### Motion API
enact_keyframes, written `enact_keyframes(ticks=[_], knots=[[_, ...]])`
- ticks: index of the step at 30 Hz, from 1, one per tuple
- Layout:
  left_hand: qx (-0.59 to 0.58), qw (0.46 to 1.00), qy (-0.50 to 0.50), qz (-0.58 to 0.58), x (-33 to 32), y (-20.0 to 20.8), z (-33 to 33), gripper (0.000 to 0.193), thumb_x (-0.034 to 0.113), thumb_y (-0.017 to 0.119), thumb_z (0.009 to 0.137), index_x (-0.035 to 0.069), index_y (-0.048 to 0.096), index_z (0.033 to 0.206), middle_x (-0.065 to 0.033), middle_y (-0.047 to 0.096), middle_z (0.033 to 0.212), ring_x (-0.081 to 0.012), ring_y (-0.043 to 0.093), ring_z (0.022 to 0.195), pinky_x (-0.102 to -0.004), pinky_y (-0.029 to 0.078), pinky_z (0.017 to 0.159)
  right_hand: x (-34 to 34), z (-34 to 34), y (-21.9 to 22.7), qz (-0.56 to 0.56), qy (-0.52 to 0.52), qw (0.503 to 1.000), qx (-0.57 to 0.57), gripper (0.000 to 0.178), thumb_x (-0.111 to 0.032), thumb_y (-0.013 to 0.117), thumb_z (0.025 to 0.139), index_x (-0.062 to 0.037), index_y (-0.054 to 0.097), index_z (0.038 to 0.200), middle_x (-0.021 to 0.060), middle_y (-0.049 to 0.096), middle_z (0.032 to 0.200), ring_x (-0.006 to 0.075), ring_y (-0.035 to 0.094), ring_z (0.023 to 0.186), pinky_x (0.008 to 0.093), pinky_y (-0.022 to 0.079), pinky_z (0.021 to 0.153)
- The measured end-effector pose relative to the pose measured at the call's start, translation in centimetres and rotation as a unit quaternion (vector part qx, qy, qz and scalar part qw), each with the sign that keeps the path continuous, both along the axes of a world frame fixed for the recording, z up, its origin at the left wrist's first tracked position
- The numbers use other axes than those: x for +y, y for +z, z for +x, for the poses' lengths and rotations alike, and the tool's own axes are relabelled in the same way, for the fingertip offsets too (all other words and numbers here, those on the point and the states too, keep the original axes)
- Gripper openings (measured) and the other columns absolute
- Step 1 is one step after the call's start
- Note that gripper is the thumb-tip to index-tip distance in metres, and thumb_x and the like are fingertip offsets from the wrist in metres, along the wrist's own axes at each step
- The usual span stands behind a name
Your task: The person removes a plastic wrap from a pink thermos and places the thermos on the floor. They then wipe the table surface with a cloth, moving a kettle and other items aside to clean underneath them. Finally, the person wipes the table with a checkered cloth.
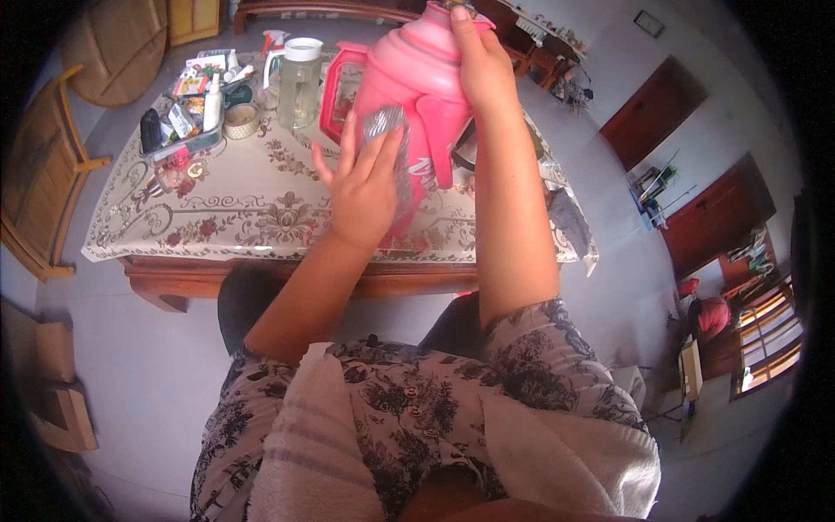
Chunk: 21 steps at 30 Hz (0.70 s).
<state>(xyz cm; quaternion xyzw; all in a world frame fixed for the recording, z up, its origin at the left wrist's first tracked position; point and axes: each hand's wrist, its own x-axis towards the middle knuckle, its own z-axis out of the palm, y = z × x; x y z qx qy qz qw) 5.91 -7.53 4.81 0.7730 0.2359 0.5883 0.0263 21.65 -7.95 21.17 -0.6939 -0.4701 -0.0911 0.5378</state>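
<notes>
A large pink thermos jug (pixel 417 65) is tilted above the table, with a pink handle on its left and a curved strap-like piece on its right. My right hand (pixel 487 70) grips it by the top rim, thumb over the edge and other fingers hidden behind. My left hand (pixel 365 191) presses a silvery, crinkled cloth (pixel 381 123) against the jug's side. Its fingers are partly spread, and the cloth lies under them. The jug's base is partly hidden by my left hand and the cloth.
The low wooden table has a floral tablecloth (pixel 283 213). A clear pitcher with a white lid (pixel 301 83), a roll of tape (pixel 242 121) and a tray of bottles and packets (pixel 187 139) stand at left. Grey cloth (pixel 567 222) lies at the right edge. Wooden chair (pixel 52 174) stands far left.
</notes>
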Motion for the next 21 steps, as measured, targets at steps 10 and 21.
enact_keyframes(ticks=[10, 21], knots=[[0.007, 1.000, 0.018, -0.008, -0.5, 0.9, -0.8, 0.041, 0.006, 0.052, 0.087, 0.013, 0.059, 0.127, -0.0048, 0.058, 0.124, -0.0305, 0.039, 0.136, -0.0648, 0.010, 0.108, -0.2, -0.1, -0.3, -0.002, -0.032, 0.998, -0.048, 0.086, -0.073, 0.046, 0.084, 0.0079, 0.060, 0.112, 0.0317, 0.063, 0.106, 0.0436, 0.060, 0.106, 0.0437, 0.045, 0.093], [0.011, 1.000, 0.018, 0.013, 0.0, 1.8, -1.3, 0.043, 0.005, 0.052, 0.085, 0.013, 0.057, 0.127, -0.0030, 0.056, 0.128, -0.0301, 0.040, 0.135, -0.0653, 0.012, 0.108, -0.5, -0.9, 0.7, -0.018, -0.047, 0.998, -0.031, 0.086, -0.074, 0.045, 0.084, 0.0058, 0.060, 0.110, 0.0309, 0.063, 0.108, 0.0435, 0.060, 0.107, 0.0436, 0.044, 0.095]])
